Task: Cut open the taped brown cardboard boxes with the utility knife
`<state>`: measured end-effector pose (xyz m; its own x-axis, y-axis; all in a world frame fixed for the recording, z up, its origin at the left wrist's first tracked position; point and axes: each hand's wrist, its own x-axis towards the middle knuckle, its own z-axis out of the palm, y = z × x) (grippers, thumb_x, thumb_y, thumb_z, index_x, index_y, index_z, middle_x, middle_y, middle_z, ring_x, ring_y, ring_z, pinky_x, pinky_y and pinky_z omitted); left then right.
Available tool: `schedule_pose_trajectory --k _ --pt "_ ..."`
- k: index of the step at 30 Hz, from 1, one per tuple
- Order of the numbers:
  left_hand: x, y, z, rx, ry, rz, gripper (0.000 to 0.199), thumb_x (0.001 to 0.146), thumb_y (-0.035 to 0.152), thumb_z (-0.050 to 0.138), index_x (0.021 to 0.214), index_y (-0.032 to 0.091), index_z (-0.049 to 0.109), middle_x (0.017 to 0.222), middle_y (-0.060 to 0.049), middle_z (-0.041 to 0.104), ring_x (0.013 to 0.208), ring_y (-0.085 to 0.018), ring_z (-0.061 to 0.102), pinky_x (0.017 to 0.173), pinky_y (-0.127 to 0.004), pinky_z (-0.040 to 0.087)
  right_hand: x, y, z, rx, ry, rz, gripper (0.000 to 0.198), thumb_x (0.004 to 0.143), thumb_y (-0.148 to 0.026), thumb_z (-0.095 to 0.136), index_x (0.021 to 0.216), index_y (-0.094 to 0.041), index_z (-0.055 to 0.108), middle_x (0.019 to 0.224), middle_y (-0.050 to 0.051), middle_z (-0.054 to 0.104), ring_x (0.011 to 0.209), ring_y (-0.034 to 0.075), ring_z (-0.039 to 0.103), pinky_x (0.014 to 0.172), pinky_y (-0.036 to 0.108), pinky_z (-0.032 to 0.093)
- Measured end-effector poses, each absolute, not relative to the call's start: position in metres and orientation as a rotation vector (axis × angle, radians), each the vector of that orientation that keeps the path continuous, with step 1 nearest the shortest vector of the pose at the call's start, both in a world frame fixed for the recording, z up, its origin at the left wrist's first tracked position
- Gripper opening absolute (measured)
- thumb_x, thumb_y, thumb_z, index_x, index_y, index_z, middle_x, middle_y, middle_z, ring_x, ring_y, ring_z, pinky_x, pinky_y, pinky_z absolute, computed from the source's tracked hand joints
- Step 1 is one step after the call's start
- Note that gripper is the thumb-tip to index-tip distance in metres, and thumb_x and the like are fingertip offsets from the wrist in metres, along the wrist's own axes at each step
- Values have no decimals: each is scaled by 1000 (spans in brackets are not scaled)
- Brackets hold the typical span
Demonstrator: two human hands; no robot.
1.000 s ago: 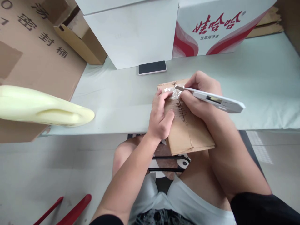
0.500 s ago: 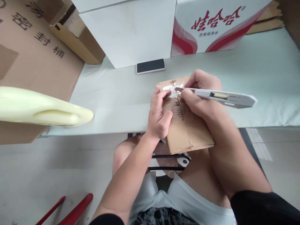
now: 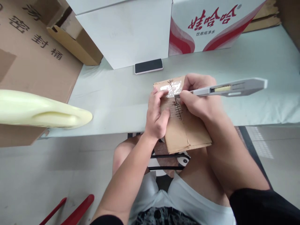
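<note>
A flat brown cardboard box (image 3: 187, 131) lies over the front edge of the table, tilted a little. Clear tape (image 3: 175, 86) covers its upper end, and a slit with several short dark marks runs along the middle. My left hand (image 3: 157, 115) holds the box's left side, with thumb and some fingertips pressing on its top. In my right hand (image 3: 199, 97) is a white-grey utility knife (image 3: 243, 87), gripped close to the blade. The blade tip touches the slit just below the tape; how deep it goes cannot be made out.
A phone (image 3: 148, 66) lies by a white carton (image 3: 126, 34). Beside that stands a white-and-red carton (image 3: 211, 28). Large brown cartons (image 3: 35, 72) fill the left, behind a pale yellow object (image 3: 47, 109). Red bars (image 3: 77, 209) show near the floor.
The blade tip has slid down the slit, toward me, off the tape. The knife's rear end has swung up and away. My left hand stays on the box.
</note>
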<state>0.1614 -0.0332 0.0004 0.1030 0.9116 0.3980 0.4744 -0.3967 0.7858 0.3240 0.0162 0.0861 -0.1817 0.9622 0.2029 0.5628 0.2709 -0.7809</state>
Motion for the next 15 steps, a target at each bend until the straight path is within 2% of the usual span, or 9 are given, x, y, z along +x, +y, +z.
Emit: schedule_pose_trajectory --k 4,7,11,15 --pt "162 -36 5 1803 1341 1318 42 101 39 44 143 34 45 158 -6 51 164 -30 27 133 -55 30 326 13 87 -1255 -1753 826 26 66 -22 59 55 -28 36 51 0 43 51 16 39 49 36 34" --pt "157 -36 9 1793 1340 1290 40 102 43 47 141 33 47 155 -8 53 164 -30 26 134 -54 28 330 12 86 -1169 -1592 833 21 66 -23 56 56 -28 37 49 1 47 48 16 40 47 35 33" --pt "144 -32 16 1855 1352 1207 53 99 56 56 145 32 46 157 -10 50 164 -34 24 132 -56 29 336 15 81 -1149 -1422 726 14 70 -21 53 65 -28 42 54 1 52 47 17 43 49 36 35" --pt "138 -32 35 1943 1439 1038 70 92 65 64 148 28 44 159 -14 45 161 -37 28 131 -56 29 335 22 76 -895 -1275 709 13 71 -16 53 71 -27 46 58 -4 51 47 14 42 51 32 32"
